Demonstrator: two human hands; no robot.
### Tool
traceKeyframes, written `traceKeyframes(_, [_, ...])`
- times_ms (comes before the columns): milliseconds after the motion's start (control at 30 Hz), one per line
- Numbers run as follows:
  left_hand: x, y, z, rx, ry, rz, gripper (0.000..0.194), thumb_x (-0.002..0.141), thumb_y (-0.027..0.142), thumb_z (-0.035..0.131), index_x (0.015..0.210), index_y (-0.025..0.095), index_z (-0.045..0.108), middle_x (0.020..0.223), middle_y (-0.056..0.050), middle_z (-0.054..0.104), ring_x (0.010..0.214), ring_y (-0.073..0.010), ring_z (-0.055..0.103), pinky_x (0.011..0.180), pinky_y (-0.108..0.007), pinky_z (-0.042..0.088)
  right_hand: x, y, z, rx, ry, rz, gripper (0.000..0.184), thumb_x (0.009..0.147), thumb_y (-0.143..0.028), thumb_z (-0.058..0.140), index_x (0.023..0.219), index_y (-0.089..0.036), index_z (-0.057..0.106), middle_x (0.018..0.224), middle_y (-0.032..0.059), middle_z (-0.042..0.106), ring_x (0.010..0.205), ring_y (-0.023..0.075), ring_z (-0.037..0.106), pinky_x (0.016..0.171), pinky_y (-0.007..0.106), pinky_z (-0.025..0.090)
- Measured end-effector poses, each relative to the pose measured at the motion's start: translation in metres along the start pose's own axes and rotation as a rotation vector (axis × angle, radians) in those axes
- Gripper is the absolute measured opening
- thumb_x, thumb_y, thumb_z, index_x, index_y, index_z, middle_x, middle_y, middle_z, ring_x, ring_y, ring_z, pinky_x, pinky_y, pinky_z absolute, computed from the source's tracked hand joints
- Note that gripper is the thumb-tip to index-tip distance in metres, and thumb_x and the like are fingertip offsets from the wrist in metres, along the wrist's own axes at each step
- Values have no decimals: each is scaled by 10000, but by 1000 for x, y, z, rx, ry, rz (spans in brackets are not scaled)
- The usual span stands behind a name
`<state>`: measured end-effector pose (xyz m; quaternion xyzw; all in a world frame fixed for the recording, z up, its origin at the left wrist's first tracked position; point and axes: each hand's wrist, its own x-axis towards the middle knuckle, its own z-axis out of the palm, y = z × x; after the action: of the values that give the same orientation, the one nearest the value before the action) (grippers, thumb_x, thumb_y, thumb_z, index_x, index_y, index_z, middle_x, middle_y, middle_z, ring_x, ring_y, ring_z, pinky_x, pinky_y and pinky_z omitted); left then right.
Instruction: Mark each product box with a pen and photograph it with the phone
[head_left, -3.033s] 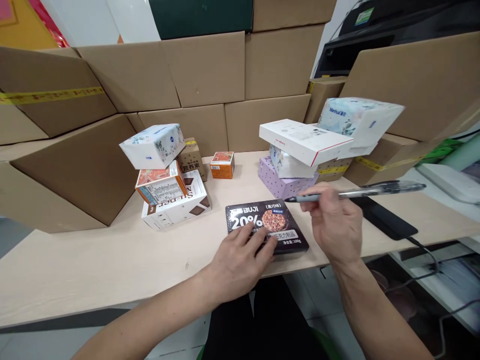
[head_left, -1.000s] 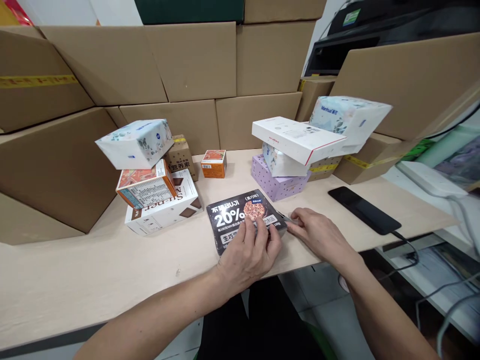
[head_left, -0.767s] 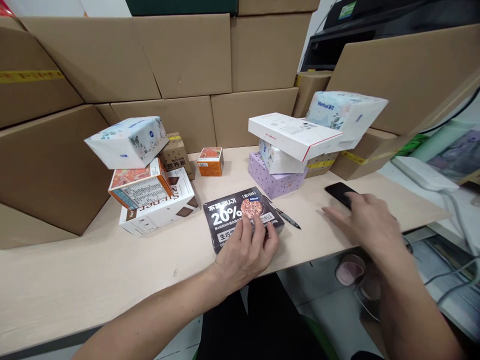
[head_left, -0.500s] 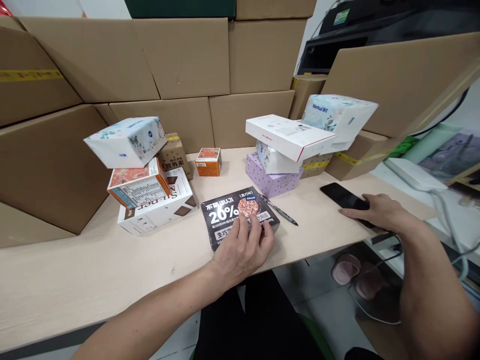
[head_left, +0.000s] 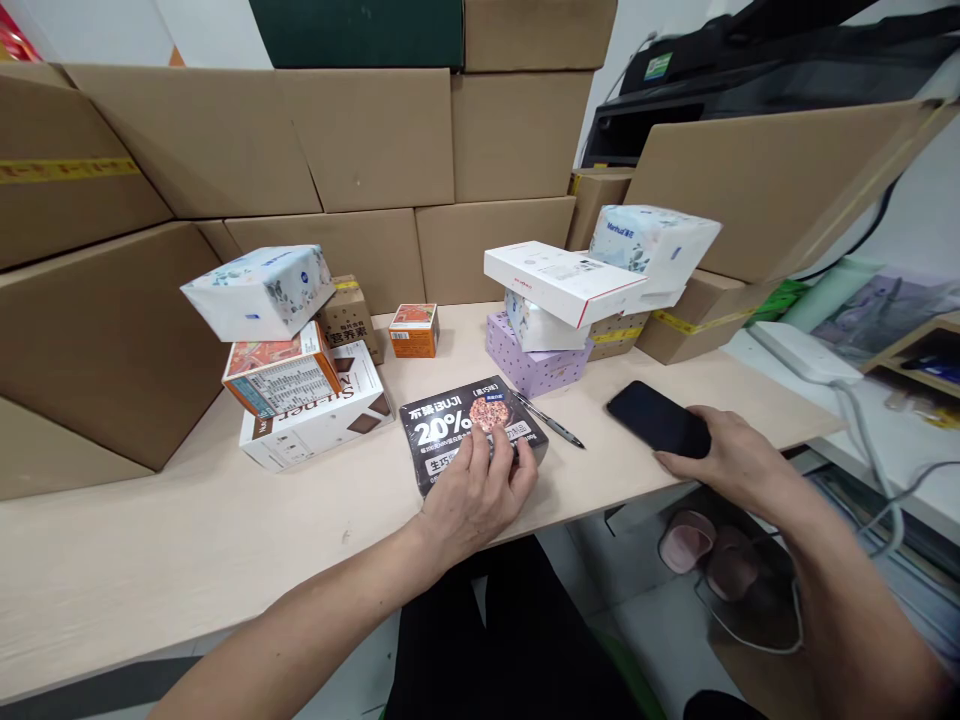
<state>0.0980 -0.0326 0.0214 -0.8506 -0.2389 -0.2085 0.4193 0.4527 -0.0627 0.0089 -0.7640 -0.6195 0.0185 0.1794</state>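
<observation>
A black printed snack box [head_left: 442, 420], marked 20% with a cookie picture, lies flat on the table. My left hand [head_left: 480, 490] is on its near right part, fingers bent over the top and near edge; the box hides part of the grip. My right hand [head_left: 731, 455] is closed on the near right end of a black smartphone [head_left: 660, 420], its thumb along the near edge. The phone's far left end is close to the tabletop; whether the near end touches cannot be made out. Between box and phone lies a pen [head_left: 551, 421], touched by neither hand.
On the left, a tissue pack [head_left: 262, 290] tops an orange box [head_left: 281, 372] and a white box [head_left: 315, 425]. A small orange box [head_left: 414, 331] stands at the back. Right of it, a flat white box [head_left: 562, 280] tops a stack above a purple box [head_left: 536, 360]. Cardboard boxes [head_left: 360, 140] line the back.
My right hand and the phone have shifted left, and more of the phone's screen shows. My left hand stays on the black box. The camera view has tilted slightly.
</observation>
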Motion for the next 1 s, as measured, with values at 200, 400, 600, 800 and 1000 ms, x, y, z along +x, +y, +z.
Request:
traceKeyframes(200, [-1, 2, 0, 15, -12, -3, 322, 937, 127, 477, 1239, 62, 568, 1119, -211, 741, 1009, -330, 745, 872, -420, 567, -49, -67, 7, 158, 207, -107, 751, 812, -535, 646, 1430, -166, 430, 1263, 180, 573, 1154, 365, 620, 936, 496, 524])
traceKeyframes(400, [-3, 5, 2, 8, -24, -15, 315, 960, 161, 467, 1247, 68, 558, 1150, -237, 721, 1045, -335, 733, 897, -432, 553, -71, -134, 9, 386, 293, -222, 731, 810, -438, 706, 1438, -249, 383, 1313, 120, 568, 1219, 306, 595, 962, 430, 530])
traceKeyframes(600, [-3, 8, 3, -26, -18, -46, 260, 958, 177, 489, 1176, 77, 588, 1155, -251, 710, 1077, -341, 720, 886, -421, 549, -69, -162, 17, 484, 344, -220, 703, 771, -410, 725, 1386, -244, 427, 1261, 119, 595, 1182, 304, 600, 963, 452, 528])
traceKeyframes(800, [-6, 10, 8, -61, 8, -66, 167, 944, 157, 515, 1052, 78, 616, 1175, -275, 694, 1108, -346, 703, 908, -435, 534, -65, -173, 18, 496, 352, -208, 649, 777, -412, 707, 1353, -252, 454, 1234, 121, 602, 1169, 312, 598, 936, 469, 532])
traceKeyframes(1000, [-5, 11, 9, -35, 40, -67, 170, 946, 157, 482, 1010, 95, 626, 1142, -256, 715, 1057, -342, 726, 880, -429, 545, -63, -176, 19, 506, 346, -187, 630, 769, -391, 696, 1342, -250, 478, 1230, 119, 606, 1172, 315, 599, 916, 462, 543])
